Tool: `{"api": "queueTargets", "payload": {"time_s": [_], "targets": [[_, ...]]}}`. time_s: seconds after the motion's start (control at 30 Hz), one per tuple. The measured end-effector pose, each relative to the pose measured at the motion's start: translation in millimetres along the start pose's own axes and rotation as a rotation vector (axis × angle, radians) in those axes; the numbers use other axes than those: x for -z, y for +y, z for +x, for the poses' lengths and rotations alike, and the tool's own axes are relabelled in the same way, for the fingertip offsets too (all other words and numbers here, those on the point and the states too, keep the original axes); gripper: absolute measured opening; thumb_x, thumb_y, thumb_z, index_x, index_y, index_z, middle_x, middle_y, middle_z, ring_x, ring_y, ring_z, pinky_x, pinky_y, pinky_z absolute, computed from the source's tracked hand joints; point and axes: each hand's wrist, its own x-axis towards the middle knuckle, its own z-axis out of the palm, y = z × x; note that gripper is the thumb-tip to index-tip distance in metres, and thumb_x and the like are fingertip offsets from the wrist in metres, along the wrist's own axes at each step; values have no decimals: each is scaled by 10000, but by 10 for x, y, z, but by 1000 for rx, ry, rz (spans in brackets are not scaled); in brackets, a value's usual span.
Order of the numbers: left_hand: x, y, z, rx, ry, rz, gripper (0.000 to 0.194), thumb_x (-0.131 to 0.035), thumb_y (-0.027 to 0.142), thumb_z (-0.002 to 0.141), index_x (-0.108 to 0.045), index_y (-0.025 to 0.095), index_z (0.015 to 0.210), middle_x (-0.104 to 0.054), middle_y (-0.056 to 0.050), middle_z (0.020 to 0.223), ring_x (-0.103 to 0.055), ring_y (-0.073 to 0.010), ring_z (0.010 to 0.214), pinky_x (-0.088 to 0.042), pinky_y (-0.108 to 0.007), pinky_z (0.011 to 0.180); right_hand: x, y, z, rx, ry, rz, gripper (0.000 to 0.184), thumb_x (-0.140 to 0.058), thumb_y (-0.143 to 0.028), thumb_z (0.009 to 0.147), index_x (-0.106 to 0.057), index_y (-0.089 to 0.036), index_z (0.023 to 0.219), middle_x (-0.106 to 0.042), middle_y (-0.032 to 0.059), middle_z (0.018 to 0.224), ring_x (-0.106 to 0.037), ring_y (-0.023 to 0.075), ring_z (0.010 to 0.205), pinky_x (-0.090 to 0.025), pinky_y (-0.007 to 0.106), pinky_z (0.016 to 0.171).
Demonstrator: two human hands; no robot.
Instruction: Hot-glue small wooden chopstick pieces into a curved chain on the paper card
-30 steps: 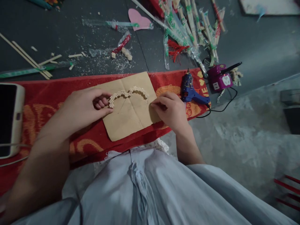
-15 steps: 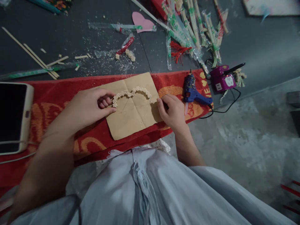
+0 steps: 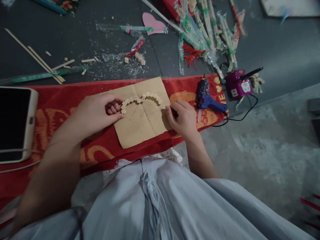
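Observation:
A wavy, two-arched strip of small pale wooden pieces (image 3: 142, 99) lies on a creased brown sheet of paper (image 3: 140, 133) with faint drawn lines. My left hand (image 3: 100, 111) is at the paper's left side, its thumb and fingers closed on the strip's left end. On the paper's right edge rests my right hand (image 3: 182, 116), fingers curled and thumb pressed against them, just short of the strip's right end. Whatever it may hold is too small or hidden to make out. To its right a blue glue gun (image 3: 206, 98) lies on the red towel (image 3: 96, 136).
Wooden sticks (image 3: 42, 61), crumbs and a pink paper heart (image 3: 152, 24) lie on the dark table. Wrapped chopsticks (image 3: 207, 26) pile up at the back right. A purple box (image 3: 238, 84) with a cord stands at the right, a tablet-like device (image 3: 15, 125) at the left.
My right hand has shifted very slightly left toward the strip's right end. My left hand keeps its hold, and the whole view has moved a little.

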Motion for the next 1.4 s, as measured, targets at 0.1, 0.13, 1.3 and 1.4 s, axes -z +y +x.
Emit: {"api": "queueTargets", "payload": {"time_s": [0.1, 0.13, 1.3, 1.4], "targets": [[-3, -17, 4, -13, -8, -22, 520, -683, 481, 749, -763, 248, 1207, -752, -55, 949, -703, -245, 844, -589, -376, 830, -5, 8, -3, 15, 5, -16, 394, -419, -405, 1065, -425, -258, 699, -530, 31, 695, -484, 194, 678, -355, 347, 663], [0, -18, 4, -13, -11, -24, 525, -685, 485, 746, -762, 247, 1208, -750, -56, 946, -699, -245, 840, -587, -381, 833, -9, 9, -4, 16, 6, -25, 396, -415, -408, 1066, -425, -258, 699, -531, 31, 695, -483, 195, 679, -358, 347, 664], [-45, -93, 37, -121, 226, -97, 410, -546, 190, 735, -780, 220, 1070, -781, -80, 969, -708, -241, 787, -564, -378, 731, 65, -332, 1592, 333, -299, -243, 186, -548, -118, 916, -699, -198, 990, -741, 99, 1019, -682, 272, 1000, -491, 368, 828], [-36, -43, 13, -104, 309, 99, 438, -513, 103, 769, -786, 214, 1093, -783, -99, 1072, -737, -282, 954, -589, -399, 834, -40, -354, 1850, 263, -349, -348, 263, -517, -92, 918, -734, -169, 1045, -769, 132, 1124, -698, 295, 1078, -501, 389, 888]]}}
